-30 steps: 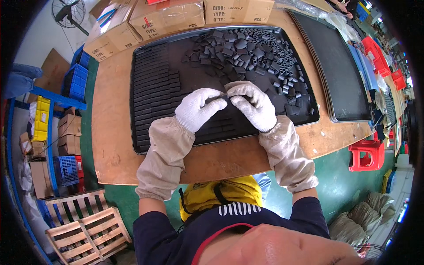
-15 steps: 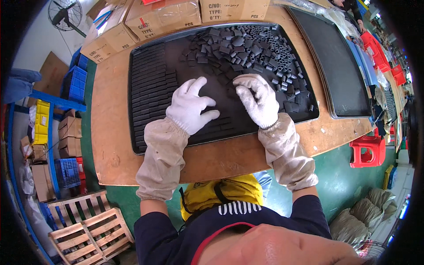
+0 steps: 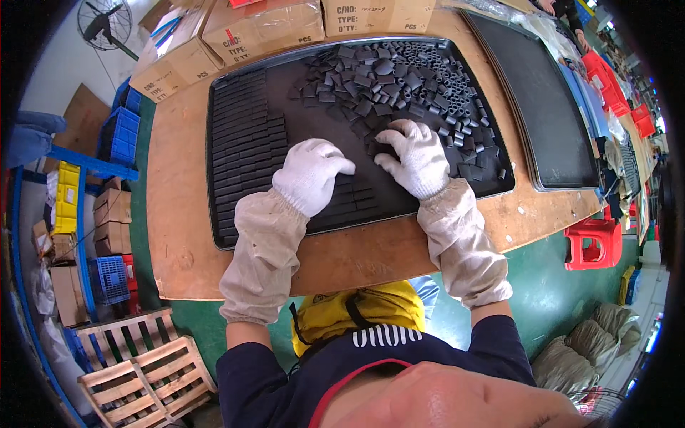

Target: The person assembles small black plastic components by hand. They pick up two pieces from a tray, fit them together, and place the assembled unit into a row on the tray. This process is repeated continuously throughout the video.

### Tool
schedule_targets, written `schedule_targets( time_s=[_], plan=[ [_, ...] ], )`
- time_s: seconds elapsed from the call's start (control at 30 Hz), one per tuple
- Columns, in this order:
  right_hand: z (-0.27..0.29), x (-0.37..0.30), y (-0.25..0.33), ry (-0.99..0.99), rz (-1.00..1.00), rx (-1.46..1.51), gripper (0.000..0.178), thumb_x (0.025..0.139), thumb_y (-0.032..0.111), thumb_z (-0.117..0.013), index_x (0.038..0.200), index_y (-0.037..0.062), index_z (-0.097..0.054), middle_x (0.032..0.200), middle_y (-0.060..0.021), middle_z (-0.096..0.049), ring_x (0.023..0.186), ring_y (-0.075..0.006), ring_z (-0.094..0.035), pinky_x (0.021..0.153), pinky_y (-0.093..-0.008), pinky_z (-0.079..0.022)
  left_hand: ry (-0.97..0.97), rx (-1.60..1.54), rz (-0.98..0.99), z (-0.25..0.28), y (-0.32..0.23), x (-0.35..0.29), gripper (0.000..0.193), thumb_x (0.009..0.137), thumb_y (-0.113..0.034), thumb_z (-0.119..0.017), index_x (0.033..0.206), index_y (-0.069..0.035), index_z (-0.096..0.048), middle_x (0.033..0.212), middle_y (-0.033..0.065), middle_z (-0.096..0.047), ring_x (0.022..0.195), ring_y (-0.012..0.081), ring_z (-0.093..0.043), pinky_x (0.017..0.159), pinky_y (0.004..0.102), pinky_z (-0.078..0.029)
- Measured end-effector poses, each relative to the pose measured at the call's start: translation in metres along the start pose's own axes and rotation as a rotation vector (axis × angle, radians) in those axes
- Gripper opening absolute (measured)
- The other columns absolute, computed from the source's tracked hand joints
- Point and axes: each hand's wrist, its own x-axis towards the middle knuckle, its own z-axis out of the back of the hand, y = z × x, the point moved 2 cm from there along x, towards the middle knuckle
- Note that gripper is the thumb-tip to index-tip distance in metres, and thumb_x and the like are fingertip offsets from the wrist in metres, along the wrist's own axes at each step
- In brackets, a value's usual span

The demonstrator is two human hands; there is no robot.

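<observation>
A large black tray lies before me on the table. Along its left side, flat black pieces lie in tight rows, with a few more near the front edge. Loose black flat pieces and short tubes are heaped at the far right. My left hand, in a white glove, is closed with its fingers curled down beside the rows; whatever it may hold is hidden. To the right, my gloved right hand hovers by the near edge of the heap, thumb and forefinger apart, nothing visible between them.
Cardboard boxes line the far edge of the wooden table. A stack of black trays sits at the right. A red stool stands beyond the table's right end, and wooden pallets are on the floor at left.
My left hand has curled its outstretched fingers and shifted slightly right. The right hand has turned a little, its thumb and forefinger now spread further apart.
</observation>
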Motion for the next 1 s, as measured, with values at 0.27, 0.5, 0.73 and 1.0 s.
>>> schedule_targets(
  time_s=[0.27,0.5,0.73,1.0],
  plan=[
    [-0.006,0.001,-0.009,-0.118,0.084,-0.034,0.031,0.07,0.017,-0.081,0.1,0.0147,-0.07,0.104,-0.0044,-0.066,0.096,-0.0294,-0.064,0.081,-0.0432,-0.051,-0.116,-0.072,0.068,-0.002,-0.003,0.004,0.026,0.085,-0.006,-0.067,0.11,-0.012,-0.072,0.105,0.0125,-0.069,0.104,0.0348,-0.063,0.092,0.0451,-0.052],
    [0.001,0.002,-0.004,0.006,0.082,-0.018,0.033,0.072,0.021,-0.081,0.103,0.0143,-0.07,0.102,-0.0051,-0.068,0.095,-0.0307,-0.065,0.081,-0.0434,-0.052,-0.103,-0.079,0.065,-0.007,-0.002,0.002,0.026,0.086,-0.009,-0.068,0.112,-0.012,-0.072,0.105,0.0135,-0.069,0.104,0.0354,-0.064,0.091,0.0446,-0.052],
    [0.001,0.007,-0.005,-0.07,-0.03,0.142,0.021,0.078,0.013,-0.078,0.098,0.0113,-0.072,0.093,-0.0073,-0.072,0.087,-0.0312,-0.068,0.079,-0.0437,-0.054,-0.062,-0.087,0.09,-0.005,-0.003,0.002,0.033,0.087,-0.01,-0.069,0.12,-0.011,-0.069,0.109,0.0149,-0.069,0.106,0.0363,-0.064,0.093,0.0445,-0.052],
    [-0.008,-0.002,0.009,0.306,-0.318,1.099,0.019,0.095,0.004,-0.067,0.115,0.0028,-0.066,0.102,-0.0086,-0.072,0.098,-0.0174,-0.069,0.087,-0.0318,-0.055,-0.06,-0.138,0.035,0.002,-0.021,0.013,0.063,0.081,-0.02,-0.078,0.14,-0.012,-0.057,0.13,0.0133,-0.064,0.114,0.0347,-0.064,0.095,0.0432,-0.052]
  ],
)
